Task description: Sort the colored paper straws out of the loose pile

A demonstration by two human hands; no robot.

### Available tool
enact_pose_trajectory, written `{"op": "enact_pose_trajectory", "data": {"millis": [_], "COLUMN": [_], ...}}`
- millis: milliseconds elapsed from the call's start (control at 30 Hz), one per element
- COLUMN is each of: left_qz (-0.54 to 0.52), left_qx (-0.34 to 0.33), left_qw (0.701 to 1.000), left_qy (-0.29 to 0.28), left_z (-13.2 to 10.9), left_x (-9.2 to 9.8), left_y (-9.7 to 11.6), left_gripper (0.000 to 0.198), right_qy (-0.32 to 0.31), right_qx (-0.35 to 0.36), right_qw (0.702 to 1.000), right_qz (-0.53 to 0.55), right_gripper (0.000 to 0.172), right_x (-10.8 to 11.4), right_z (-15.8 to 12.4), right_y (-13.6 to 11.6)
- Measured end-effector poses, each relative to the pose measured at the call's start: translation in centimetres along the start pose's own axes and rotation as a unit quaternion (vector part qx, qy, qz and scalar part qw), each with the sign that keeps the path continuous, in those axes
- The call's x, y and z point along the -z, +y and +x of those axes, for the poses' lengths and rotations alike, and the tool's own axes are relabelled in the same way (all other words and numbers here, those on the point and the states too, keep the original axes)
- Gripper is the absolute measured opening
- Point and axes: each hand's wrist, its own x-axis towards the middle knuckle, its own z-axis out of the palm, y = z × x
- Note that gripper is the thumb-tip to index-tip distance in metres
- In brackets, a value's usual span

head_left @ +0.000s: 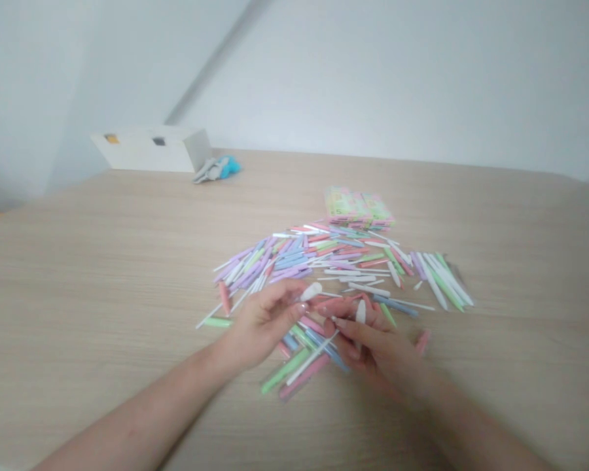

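Observation:
A heap of pastel pen parts [324, 261] in pink, green, blue, purple and white lies spread on the wooden table [103, 261]. My left hand [262, 320] is over the near edge of the heap, fingers pinched on a white pen cap [311, 292]. My right hand [377, 347] lies close beside it, fingers closed on a white pen piece [360, 311] and thin white refills [314, 356]. Green and pink barrels [287, 373] lie beneath both hands.
A stack of pastel printed packets [358, 208] sits just beyond the heap. At the far left stand a white box [150, 150] and a grey and blue object [218, 169]. A white wall rises behind the table.

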Motion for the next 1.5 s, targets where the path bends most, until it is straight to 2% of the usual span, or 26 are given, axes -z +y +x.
{"op": "enact_pose_trajectory", "data": {"millis": [133, 233, 500, 667, 833, 1000, 1133, 1333, 1500], "left_qz": [0.041, 0.054, 0.084, 0.104, 0.115, 0.103, 0.135, 0.150, 0.152], "left_qx": [0.048, 0.057, 0.026, 0.022, 0.022, -0.009, -0.025, -0.022, -0.025], "left_qw": [0.996, 0.994, 0.993, 0.991, 0.989, 0.987, 0.981, 0.983, 0.985], "left_qy": [-0.061, -0.081, -0.074, -0.087, -0.092, -0.123, -0.138, -0.105, -0.072], "left_z": [-0.3, -0.4, -0.1, 0.0, 0.1, 0.4, 0.4, 0.3, 0.4], "left_x": [-0.6, -0.9, -1.0, -1.0, -1.0, -1.2, -1.2, -1.2, -1.2], "left_y": [-0.3, -0.2, -0.3, -0.5, -0.3, 0.0, -0.1, -0.2, 0.1], "left_gripper": [0.021, 0.022, 0.021, 0.025, 0.026, 0.022, 0.023, 0.020, 0.013], "right_qy": [0.001, 0.011, 0.018, 0.041, 0.046, 0.042, 0.038, 0.052, 0.112], "right_qx": [-0.010, -0.019, -0.034, -0.036, -0.049, -0.034, -0.037, -0.036, -0.028], "right_qw": [0.999, 0.999, 0.996, 0.994, 0.977, 0.966, 0.968, 0.983, 0.987], "right_qz": [-0.034, -0.049, -0.086, -0.099, -0.201, -0.252, -0.247, -0.170, -0.111], "right_gripper": [0.012, 0.011, 0.018, 0.009, 0.028, 0.027, 0.021, 0.015, 0.019], "right_x": [0.2, 0.2, -0.5, -0.9, -1.0, -0.9, -1.1, -1.2, -1.2], "right_z": [0.0, 0.1, -0.1, -0.2, -0.2, -0.2, -0.1, 0.1, 0.1], "right_y": [0.6, 0.9, 0.5, 0.3, 0.1, 0.0, -0.1, 0.4, 0.7]}}
